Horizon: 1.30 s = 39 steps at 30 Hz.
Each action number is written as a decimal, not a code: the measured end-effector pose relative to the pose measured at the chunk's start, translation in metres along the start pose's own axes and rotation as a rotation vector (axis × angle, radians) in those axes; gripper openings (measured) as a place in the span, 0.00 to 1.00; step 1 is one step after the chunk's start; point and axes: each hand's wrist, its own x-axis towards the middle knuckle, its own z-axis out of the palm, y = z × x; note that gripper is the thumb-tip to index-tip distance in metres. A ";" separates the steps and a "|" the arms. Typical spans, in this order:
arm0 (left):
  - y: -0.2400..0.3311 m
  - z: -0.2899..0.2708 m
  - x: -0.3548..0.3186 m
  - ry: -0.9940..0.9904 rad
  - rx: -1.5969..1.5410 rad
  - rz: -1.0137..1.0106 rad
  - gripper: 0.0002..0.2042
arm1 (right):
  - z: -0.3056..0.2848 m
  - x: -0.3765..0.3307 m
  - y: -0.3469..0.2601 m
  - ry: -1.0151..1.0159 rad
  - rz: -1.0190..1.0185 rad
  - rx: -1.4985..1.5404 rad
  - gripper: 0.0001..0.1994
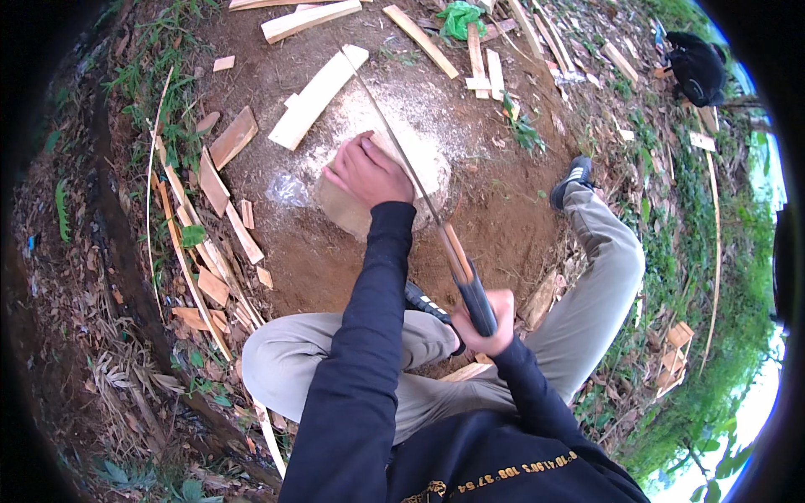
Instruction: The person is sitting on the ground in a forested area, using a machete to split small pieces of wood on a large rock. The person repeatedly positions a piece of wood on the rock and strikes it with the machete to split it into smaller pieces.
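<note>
With right hand, gripping the long, thin-bladed tool with brown-and-black handle; with left hand, resting over the round, sawdust-covered wooden stump, grip impossible to tell.

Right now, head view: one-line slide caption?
Right hand grips a long-bladed tool; left hand over a round block amid pale sawdust, wood pieces scattered around.

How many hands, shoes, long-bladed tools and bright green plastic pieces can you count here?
Left hand and right hand: 2
Left shoe and right shoe: 2
Long-bladed tool: 1
Bright green plastic piece: 1
Total: 6
</note>
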 end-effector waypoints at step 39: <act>-0.008 0.003 0.002 0.053 -0.050 -0.023 0.10 | 0.003 -0.048 0.011 0.021 -0.205 -0.260 0.10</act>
